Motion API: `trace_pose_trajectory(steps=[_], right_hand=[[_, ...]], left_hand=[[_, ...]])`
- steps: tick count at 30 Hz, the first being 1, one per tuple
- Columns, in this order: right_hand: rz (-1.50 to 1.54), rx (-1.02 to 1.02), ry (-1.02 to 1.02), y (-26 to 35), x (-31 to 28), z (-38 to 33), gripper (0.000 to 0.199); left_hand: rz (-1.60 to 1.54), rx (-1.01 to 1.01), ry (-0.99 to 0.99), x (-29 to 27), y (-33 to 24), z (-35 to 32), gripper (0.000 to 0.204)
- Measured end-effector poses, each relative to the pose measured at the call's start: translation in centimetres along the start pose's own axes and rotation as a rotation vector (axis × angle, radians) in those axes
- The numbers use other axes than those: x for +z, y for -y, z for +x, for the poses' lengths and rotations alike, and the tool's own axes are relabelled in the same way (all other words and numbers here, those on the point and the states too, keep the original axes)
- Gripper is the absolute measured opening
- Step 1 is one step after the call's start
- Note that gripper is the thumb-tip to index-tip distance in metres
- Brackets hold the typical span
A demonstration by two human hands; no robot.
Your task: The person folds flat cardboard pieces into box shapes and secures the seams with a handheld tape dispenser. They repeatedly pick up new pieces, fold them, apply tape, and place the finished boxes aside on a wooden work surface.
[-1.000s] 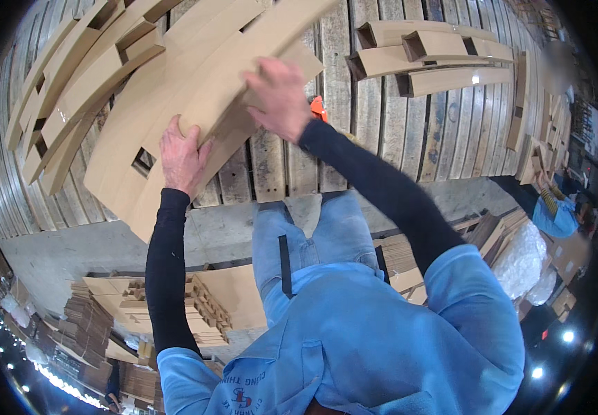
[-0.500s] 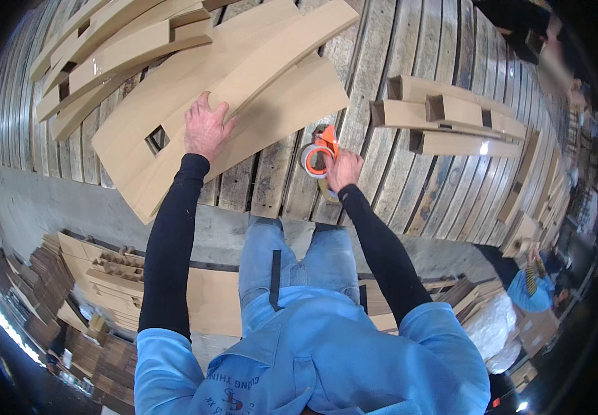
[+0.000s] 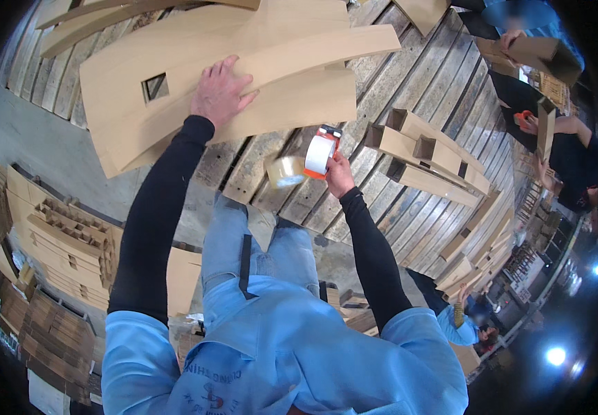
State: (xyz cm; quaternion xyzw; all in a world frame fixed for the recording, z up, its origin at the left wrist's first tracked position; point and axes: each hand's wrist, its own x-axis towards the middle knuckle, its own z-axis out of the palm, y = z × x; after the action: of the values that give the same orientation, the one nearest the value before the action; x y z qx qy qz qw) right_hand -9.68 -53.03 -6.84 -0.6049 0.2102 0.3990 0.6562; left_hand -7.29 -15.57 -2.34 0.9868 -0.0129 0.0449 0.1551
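Since the earlier frame, the orange tape dispenser [image 3: 319, 153] has been turned in the right grip [image 3: 340, 176], which is clamped on it. If pressure from the spread left grip [image 3: 221, 93] is eased, the folded cardboard [image 3: 299, 76] could be sprung open. The cardboard lies directly beneath the left grip; the dispenser is held near a clear tape roll [image 3: 286, 172] on the slatted surface [image 3: 261, 160].

Cardboard sheet [image 3: 202, 48], tan and broad, lying on the slatted table [image 3: 396, 76]. A four-sided hole [image 3: 155, 87] pierces it toward its left end; a long, narrow, curved strip [image 3: 326, 51] crosses it, reaching past its right edge. The left hand [image 3: 221, 93] rests spread over the strip. Tape dispenser [image 3: 315, 173], orange, bearing a white roll [image 3: 320, 153], gripped in the right hand [image 3: 340, 175] near the sheet's lower edge. Tape roll [image 3: 286, 172], yellowish and slightly blurred, just left of the dispenser.
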Motion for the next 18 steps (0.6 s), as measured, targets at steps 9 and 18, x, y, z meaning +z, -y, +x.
trace_pose_trajectory(steps=[9, 18], right_hand=[[0.143, 0.088, -0.192, -2.5, -1.6, 0.7, 0.034], [0.266, 0.159, -0.259, -5.4, -3.5, -2.3, 0.038]], left_hand=[[-0.105, 0.119, -0.098, -2.8, -3.1, -2.0, 0.026], [0.082, -0.091, 0.02, -3.1, -1.6, 0.6, 0.031]])
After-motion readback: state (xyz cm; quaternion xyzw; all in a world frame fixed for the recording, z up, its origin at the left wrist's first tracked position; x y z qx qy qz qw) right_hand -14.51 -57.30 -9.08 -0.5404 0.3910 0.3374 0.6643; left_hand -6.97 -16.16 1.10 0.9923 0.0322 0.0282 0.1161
